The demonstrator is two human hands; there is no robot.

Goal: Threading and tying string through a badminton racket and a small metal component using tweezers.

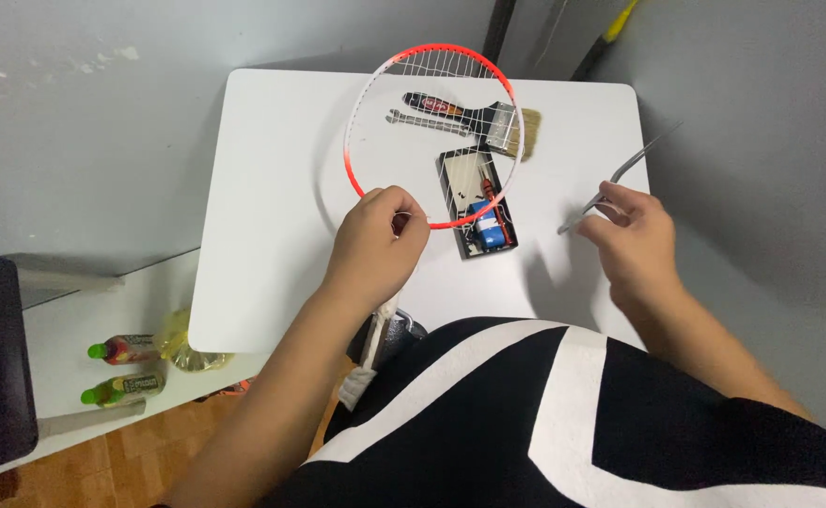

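My left hand [375, 246] grips the neck of a round racket-shaped swatter [432, 132] with an orange and white rim and a wire mesh, holding it over the white table [262, 216]. Its white handle runs down under my wrist. My right hand [634, 240] pinches long metal tweezers [620, 179] that point up and to the right, tips near the table's right edge. Between my hands lies an opened black case [477, 202] showing a circuit board, wires and a blue battery.
Under the swatter's mesh lie a paintbrush [488, 120] with a black and red handle and a metal wrench [422, 119]. A low white shelf at lower left holds two green-capped bottles [121, 369]. Grey walls surround the table.
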